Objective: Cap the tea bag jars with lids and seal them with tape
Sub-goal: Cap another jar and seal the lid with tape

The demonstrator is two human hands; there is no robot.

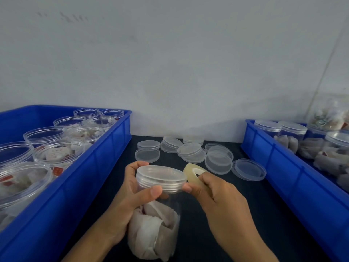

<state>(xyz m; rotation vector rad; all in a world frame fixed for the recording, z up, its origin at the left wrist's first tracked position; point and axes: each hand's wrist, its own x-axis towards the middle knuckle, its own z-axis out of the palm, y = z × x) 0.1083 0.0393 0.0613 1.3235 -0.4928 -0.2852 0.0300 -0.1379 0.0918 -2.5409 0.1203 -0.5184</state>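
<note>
At six o'clock, the left hand (130, 193) grips a lidded clear plastic tea-bag jar (154, 220) while the right hand (217, 197) pinches a translucent tape roll (194, 172) at its rim, sealing apparently starting; open jars (45, 135) wait at nine, capped ones (290, 133) at three.

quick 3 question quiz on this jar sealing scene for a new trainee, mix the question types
1. True or false: the jar in the left hand already has its lid on.
2. What does the right hand hold? A) scissors B) tape roll C) marker
3. Fill in: the uncapped jars stand in the ___ blue bin.

Key: 1 true; 2 B; 3 left
</note>
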